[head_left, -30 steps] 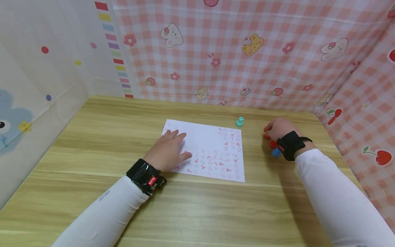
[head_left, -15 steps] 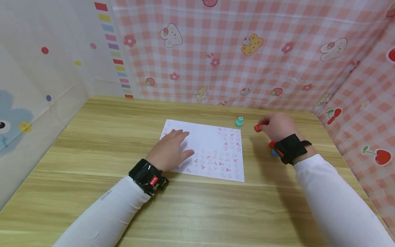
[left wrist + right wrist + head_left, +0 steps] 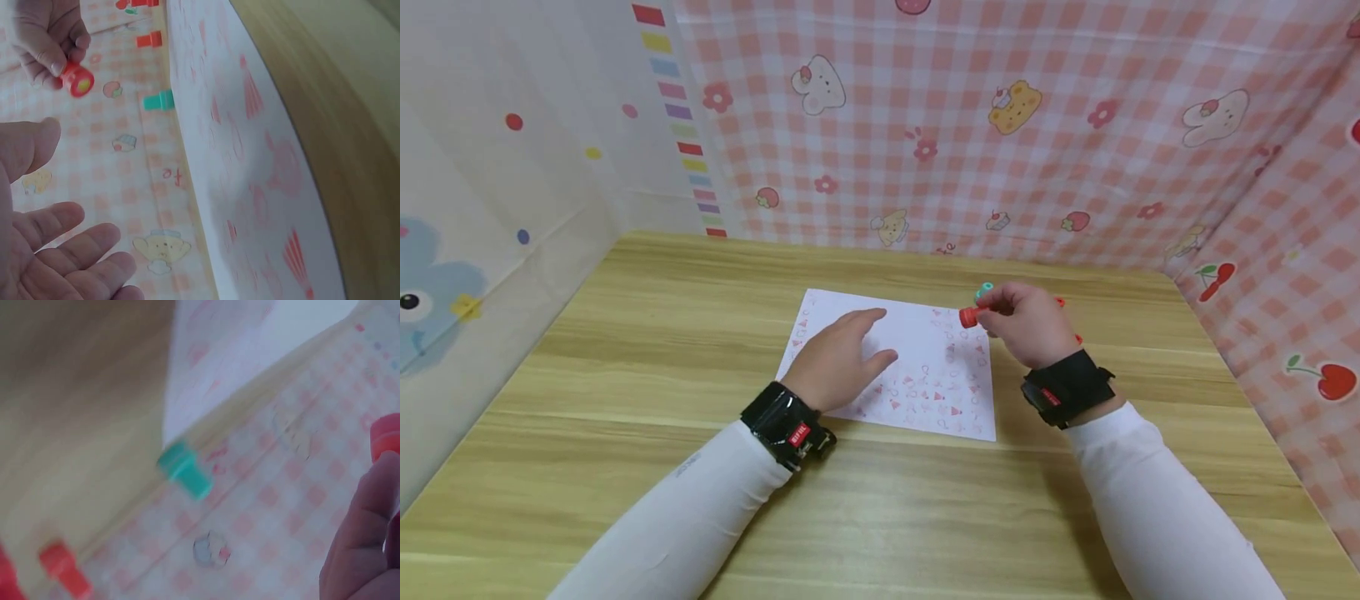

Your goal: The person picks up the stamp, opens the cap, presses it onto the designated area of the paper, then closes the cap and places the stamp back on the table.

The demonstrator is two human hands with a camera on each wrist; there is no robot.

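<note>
My right hand [image 3: 1028,327] pinches a red stamp [image 3: 968,317] between thumb and fingers, raised over the right edge of a white paper sheet [image 3: 902,329]. In the left wrist view the round end of that stamp [image 3: 79,81] shows a yellow centre. Spread with its fingers apart, my left hand [image 3: 838,358] is over the left part of the sheet and holds nothing. From the head view I cannot tell whether it touches the paper. Small red and pink prints [image 3: 251,94] cover much of the sheet.
A teal stamp [image 3: 983,290] stands by the sheet's far right corner, partly behind my right hand. Further right are red stamps [image 3: 64,569], mostly hidden in the head view. The wooden table [image 3: 880,508] meets a checked curtain [image 3: 865,158] at the back.
My right hand has lifted the red stamp off the table at the right and carried it left to the paper. My left hand has shifted slightly right.
</note>
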